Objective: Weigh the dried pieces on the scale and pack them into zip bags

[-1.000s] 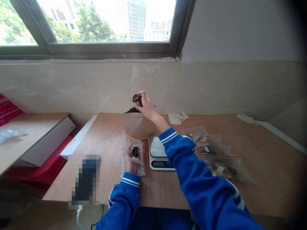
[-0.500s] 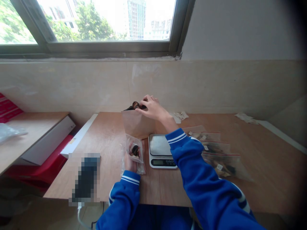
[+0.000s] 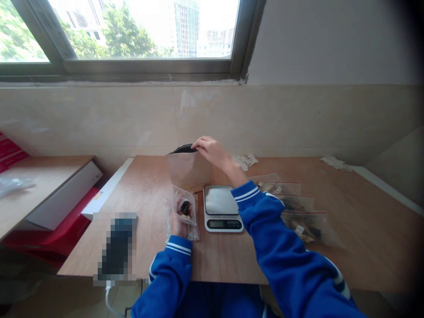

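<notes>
**A:** Starting closest in, two blue sleeves at the table edge. What's the left hand (image 3: 178,226) doing?

**B:** Wrapped around a clear zip bag (image 3: 189,212) from below, fingers curled in. A dark chunk (image 3: 185,207) sits inside, pressed up near the hand.

**A:** And the right hand (image 3: 212,151)?

**B:** Higher up, fingers pressed together and gently arched, tips lying over the rim of an upright paper bag (image 3: 188,172). No pinch, and nothing held that I can see. Something black shows at the bag's mouth (image 3: 183,149), too dark to tell what.

**A:** What's on the wooden table (image 3: 155,194) around them?

**B:** A digital scale (image 3: 220,208) just right of the zip bag, in front of the paper bag. Off to the left, a pixelated block (image 3: 115,247) with a white cable (image 3: 108,300) dropping off the edge.

**A:** Further right?

**B:** More zip bags (image 3: 300,221), overlapping in a row, holding dark and tan pieces. Beyond them, crumpled paper scraps (image 3: 247,161) against the tiled wall (image 3: 99,123), and above that a window (image 3: 132,68) looking out on trees and towers.
</notes>
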A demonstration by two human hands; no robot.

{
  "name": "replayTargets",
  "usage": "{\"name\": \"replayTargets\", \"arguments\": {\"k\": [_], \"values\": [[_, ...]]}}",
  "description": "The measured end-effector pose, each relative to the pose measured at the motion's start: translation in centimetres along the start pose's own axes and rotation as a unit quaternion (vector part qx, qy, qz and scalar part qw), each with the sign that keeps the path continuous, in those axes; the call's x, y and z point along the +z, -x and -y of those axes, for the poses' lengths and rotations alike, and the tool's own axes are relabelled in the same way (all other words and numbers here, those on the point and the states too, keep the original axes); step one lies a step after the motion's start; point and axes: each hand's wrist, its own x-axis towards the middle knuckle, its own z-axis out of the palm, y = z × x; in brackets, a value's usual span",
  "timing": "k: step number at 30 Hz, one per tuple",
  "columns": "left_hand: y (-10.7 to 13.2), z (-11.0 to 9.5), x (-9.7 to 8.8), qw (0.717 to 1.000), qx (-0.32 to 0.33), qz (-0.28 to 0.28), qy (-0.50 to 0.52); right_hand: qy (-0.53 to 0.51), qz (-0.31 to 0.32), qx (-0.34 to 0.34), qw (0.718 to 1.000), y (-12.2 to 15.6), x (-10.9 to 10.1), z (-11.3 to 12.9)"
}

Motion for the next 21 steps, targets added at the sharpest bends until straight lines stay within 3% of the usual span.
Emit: {"name": "replayTargets", "arguments": {"k": [5,16,21], "values": [[-0.2,0.1,-0.3,1.0,0.0,0.007,-0.003,-0.058,-0.037,0.025,0.997,0.4,0.9,0.4],[-0.2,0.2,-0.5,1.0,-0.001,0.013,0.003,0.03,-0.047,0.068,0.996,-0.6,1.2,0.4],[0.2,-0.1,-0.3,1.0,-0.001,0.031,-0.006,0.063,-0.014,0.072,0.995,-0.8,1.5,0.5]]}}
